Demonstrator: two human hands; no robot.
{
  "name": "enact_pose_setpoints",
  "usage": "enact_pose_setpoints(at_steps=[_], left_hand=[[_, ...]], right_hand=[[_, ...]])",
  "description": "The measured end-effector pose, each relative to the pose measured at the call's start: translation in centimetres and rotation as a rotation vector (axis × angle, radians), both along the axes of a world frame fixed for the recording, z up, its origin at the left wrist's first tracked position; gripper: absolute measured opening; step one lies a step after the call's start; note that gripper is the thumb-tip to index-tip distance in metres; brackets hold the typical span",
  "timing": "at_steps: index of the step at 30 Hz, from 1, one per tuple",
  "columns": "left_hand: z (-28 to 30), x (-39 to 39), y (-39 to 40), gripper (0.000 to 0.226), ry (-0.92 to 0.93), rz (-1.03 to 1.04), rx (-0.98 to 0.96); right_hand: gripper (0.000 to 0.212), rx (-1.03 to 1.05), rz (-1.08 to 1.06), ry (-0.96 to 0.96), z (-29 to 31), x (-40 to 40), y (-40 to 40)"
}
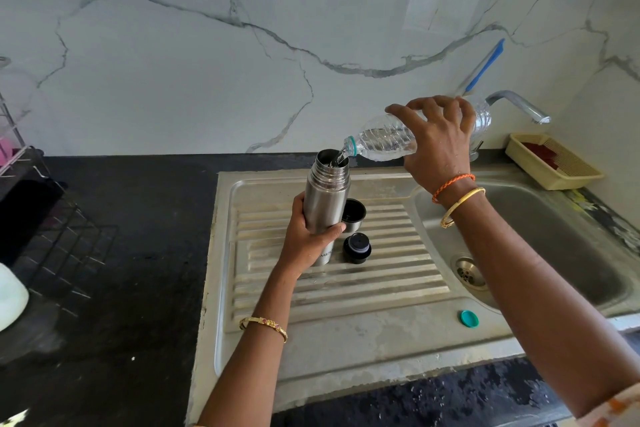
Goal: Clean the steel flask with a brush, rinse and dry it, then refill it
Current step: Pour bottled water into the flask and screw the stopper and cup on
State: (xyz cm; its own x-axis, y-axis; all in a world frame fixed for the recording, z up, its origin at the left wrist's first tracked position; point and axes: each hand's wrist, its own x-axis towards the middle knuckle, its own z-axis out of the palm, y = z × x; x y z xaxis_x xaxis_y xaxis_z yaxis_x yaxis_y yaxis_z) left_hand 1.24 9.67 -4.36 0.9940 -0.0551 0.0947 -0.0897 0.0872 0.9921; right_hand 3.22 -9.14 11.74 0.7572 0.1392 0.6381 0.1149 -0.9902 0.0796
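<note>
a: steel flask (327,198) stands upright, mouth uncapped, on the ribbed drainboard (363,274) of the sink unit, toward the drainboard's back left part. status of the hands?

b: left hand (308,230) is wrapped round the flask body at mid height, thumb on the right side, fingers behind. right hand (438,139) grasps a clear plastic bottle (384,142) from above, fingers curled over its body. the bottle is tilted nearly level, its neck with a teal ring directly over the flask mouth. a water stream (338,158) runs from the neck into the flask.

a: loose parts?

b: steel cup lid (353,215) sits open side up on the drainboard, just beside the flask on its right. black stopper (357,248) lies nearer the front, just beside the flask base. teal bottle cap (469,318) rests on the flat front rim of the sink unit, near the basin's front left corner.

a: surroundings?

b: sink basin (554,236) with drain on the right; tap (519,106) at the back; cream basket (554,166) at the worktop's back right corner; blue-handled brush (485,66) leaning on the marble wall behind the bottle; wire rack (52,236) on the dark worktop at the left edge.
</note>
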Motion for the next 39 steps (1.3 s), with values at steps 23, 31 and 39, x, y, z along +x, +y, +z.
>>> enact_pose_setpoints(at_steps=[23, 31, 39], left_hand=[[-0.03, 0.0, 0.08, 0.063, -0.012, -0.011, 0.002], [-0.1, 0.07, 0.01, 0.061, -0.003, -0.002, -0.003], [-0.13, 0.05, 0.02, 0.063, -0.004, -0.008, 0.0]], right_hand=[[0.072, -0.083, 0.027, -0.121, 0.38, 0.67, 0.23], [0.074, -0.1, 0.036, -0.127, 0.64, 0.82, 0.46], [0.072, -0.117, 0.034, -0.123, 0.83, 0.86, 0.55]])
